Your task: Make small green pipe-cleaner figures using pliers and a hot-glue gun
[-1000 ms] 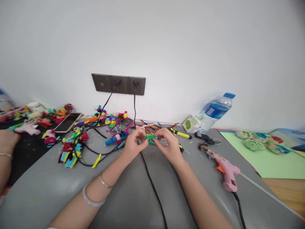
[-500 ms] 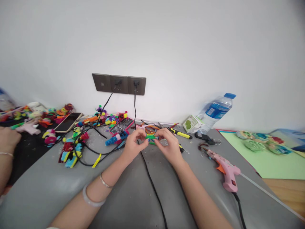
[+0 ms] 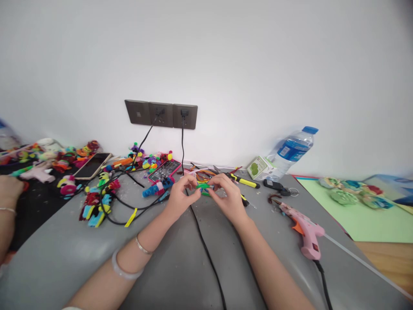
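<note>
A small green strip (image 3: 203, 187) is held between both hands above the grey table (image 3: 180, 262). My left hand (image 3: 181, 199) pinches its left end between thumb and fingers. The right end is pinched by my right hand (image 3: 227, 199). Whether the strip is one piece or several I cannot tell, as the fingers partly hide it. Just behind the hands lie brown and orange stems (image 3: 203, 173) and a yellow-black cutter (image 3: 244, 181). A blue and pink fuzzy roll (image 3: 158, 187) lies left of my left hand.
Right: pink glue gun (image 3: 308, 232), keys (image 3: 285, 190), small box (image 3: 259, 168), tilted bottle (image 3: 293, 150), green paper (image 3: 364, 224). Left: phones (image 3: 93, 165), colourful fuzzy figures (image 3: 97, 200), looped black cable (image 3: 121, 202). Another person's hand (image 3: 11, 189) is at the far left. A cable runs beneath my hands.
Both my hands keep their pinch on the green strip with hardly any movement. The other person's hand at the far left has shifted slightly, and something orange-red now shows at its fingers.
</note>
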The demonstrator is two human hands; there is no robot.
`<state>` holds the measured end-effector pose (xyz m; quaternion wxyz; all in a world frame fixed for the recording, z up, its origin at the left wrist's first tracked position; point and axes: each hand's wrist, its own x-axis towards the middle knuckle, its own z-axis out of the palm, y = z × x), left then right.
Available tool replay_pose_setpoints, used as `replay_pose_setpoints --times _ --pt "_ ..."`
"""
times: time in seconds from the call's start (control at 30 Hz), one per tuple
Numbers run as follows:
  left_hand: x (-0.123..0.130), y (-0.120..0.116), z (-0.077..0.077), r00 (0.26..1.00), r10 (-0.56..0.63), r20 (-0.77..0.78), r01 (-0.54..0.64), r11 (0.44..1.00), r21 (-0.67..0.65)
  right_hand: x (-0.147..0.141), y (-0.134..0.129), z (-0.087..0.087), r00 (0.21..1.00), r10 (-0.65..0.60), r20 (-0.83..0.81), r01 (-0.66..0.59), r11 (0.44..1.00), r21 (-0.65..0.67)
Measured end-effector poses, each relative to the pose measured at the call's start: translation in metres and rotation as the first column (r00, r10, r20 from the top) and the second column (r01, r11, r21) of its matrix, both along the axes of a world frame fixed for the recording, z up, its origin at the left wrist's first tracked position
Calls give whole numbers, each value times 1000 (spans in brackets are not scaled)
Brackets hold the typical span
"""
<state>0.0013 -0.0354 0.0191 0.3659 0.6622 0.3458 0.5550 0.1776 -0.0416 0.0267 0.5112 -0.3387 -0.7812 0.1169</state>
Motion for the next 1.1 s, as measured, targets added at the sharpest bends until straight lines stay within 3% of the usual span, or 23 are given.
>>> replay_pose_setpoints --times 1.1 --pt "-1 3 -4 999 15 -37 -14 999 29 1 0 -2 1000 -1 -4 1 1000 3"
